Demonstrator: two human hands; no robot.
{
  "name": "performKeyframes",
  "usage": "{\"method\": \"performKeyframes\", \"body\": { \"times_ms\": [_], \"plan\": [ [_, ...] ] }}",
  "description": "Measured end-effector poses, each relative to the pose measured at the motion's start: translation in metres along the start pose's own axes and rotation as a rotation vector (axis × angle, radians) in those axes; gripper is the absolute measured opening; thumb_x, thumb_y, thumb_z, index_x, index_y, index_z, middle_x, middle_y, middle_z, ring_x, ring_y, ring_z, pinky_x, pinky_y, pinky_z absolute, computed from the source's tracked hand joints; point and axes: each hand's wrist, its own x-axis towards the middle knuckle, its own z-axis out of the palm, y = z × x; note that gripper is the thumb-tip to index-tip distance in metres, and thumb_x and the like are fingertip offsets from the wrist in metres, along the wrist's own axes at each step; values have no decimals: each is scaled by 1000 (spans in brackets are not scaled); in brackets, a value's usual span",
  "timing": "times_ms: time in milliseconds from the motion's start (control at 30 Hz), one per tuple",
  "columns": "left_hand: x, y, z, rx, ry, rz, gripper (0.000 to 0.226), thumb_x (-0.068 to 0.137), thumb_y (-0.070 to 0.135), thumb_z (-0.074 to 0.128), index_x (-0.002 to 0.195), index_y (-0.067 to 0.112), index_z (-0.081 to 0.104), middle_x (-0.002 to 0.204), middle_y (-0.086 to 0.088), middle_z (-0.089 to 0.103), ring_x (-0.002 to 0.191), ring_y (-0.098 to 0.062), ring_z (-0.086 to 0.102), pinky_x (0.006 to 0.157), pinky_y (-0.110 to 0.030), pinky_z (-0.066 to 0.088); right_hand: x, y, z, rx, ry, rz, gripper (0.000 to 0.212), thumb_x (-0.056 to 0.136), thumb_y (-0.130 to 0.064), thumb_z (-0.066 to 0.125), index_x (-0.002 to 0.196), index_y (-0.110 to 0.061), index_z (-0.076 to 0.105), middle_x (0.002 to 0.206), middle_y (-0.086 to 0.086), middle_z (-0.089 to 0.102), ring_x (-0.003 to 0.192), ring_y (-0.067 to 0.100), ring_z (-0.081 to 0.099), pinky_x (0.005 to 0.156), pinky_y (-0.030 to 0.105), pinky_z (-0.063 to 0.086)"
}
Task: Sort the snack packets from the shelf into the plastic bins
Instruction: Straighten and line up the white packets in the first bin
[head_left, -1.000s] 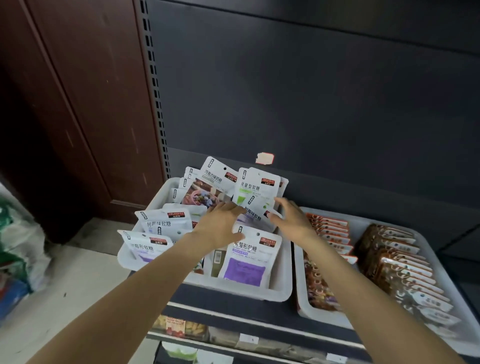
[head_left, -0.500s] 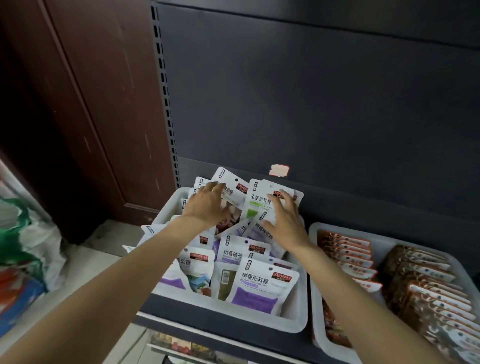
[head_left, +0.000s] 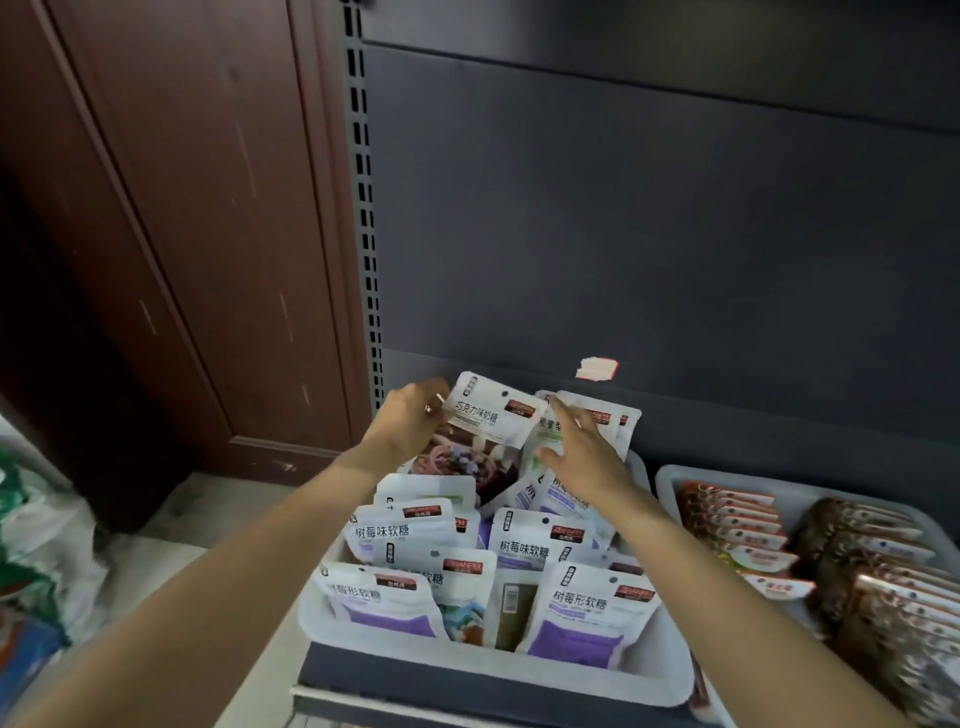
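Observation:
A white plastic bin (head_left: 670, 675) on the shelf holds several white snack packets with purple, green and brown prints. My left hand (head_left: 408, 423) grips the left edge of a chocolate-candy packet (head_left: 491, 415) at the back of the bin and holds it raised and tilted. My right hand (head_left: 584, 449) lies with straight fingers on a green-print packet (head_left: 548, 434) beside it. Purple-print packets (head_left: 582, 618) stand in the front rows.
A second white bin (head_left: 670, 475) to the right holds rows of orange and brown packets (head_left: 737, 525). The dark shelf back panel (head_left: 649, 234) rises right behind the bins. A brown wooden door (head_left: 171, 234) and bags (head_left: 36, 551) on the floor are at the left.
Both hands moved from the middle of the bin to its back row. My left hand took hold of the chocolate-candy packet and lifted it.

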Motion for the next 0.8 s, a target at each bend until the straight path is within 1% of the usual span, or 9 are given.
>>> {"method": "performKeyframes", "body": {
  "times_ms": [100, 200, 267, 333, 467, 567, 633, 700, 800],
  "plan": [
    [-9, -16, -16, -38, 6, 49, 4, 88, 7, 62, 85, 6, 61, 88, -6, 67, 82, -22, 63, 69, -23, 43, -1, -17, 2, 27, 52, -49, 70, 95, -32, 54, 151, -29, 12, 155, 5, 13, 134, 24, 36, 107, 45, 35],
    [-14, -26, -24, -86, -39, 67, 5, 88, 5, 63, 87, 8, 66, 84, 1, 63, 77, -13, 59, 61, -3, 38, -3, -45, 3, 238, 69, -210, 54, 92, -31, 59, 143, -27, 39, 139, -6, 40, 124, 10, 43, 104, 29, 36],
    [-13, -35, -25, -75, -116, 97, 10, 88, 7, 63, 95, 3, 69, 91, -2, 69, 81, -13, 63, 71, -8, 45, -5, -58, 5, 367, 117, -213, 31, 92, -26, 60, 121, -17, 63, 112, -3, 64, 101, 14, 60, 89, 28, 45],
    [-9, -44, -25, -97, -234, 136, 15, 89, 9, 62, 102, 6, 70, 101, -2, 72, 90, -12, 66, 85, -22, 51, -5, -61, 6, 341, 158, -177, 19, 91, -21, 62, 100, -8, 72, 89, 5, 71, 82, 19, 62, 75, 30, 44],
    [7, -54, -27, -104, -233, 94, 29, 94, 4, 49, 118, 12, 65, 120, -1, 65, 110, -14, 60, 91, -13, 40, 1, -50, 0, 53, 118, -8, 15, 90, -19, 63, 80, -10, 71, 67, 5, 58, 67, 23, 51, 58, 32, 34],
    [22, -61, -20, -14, -218, 96, 35, 94, 4, 48, 128, 9, 56, 129, -6, 58, 118, -18, 56, 94, -15, 36, 0, -38, -1, -118, 115, 136, 41, 91, -17, 61, 54, -21, 44, 58, -4, 43, 68, 23, 46, 58, 31, 33],
    [29, -65, -14, 60, -282, 120, 41, 93, 4, 52, 133, 9, 50, 133, -10, 52, 120, -22, 54, 101, -24, 37, -2, -34, 2, -198, 167, 152, 33, 94, -19, 57, 61, -18, 50, 69, -2, 53, 77, 25, 54, 61, 29, 33],
    [34, -69, -9, 106, -301, 152, 45, 90, 3, 56, 134, 9, 47, 133, -11, 47, 118, -25, 53, 104, -30, 39, -2, -34, 2, -244, 246, 178, 17, 95, -20, 52, 92, -12, 66, 95, 2, 65, 95, 25, 60, 68, 28, 36],
    [38, -70, -6, 87, -219, 184, 41, 87, 1, 59, 126, 10, 52, 123, -12, 46, 101, -27, 59, 96, -27, 42, -3, -33, -2, -414, 275, 101, 30, 96, -16, 50, 123, -23, 62, 112, 0, 64, 106, 25, 59, 87, 31, 41]
  ]
}}
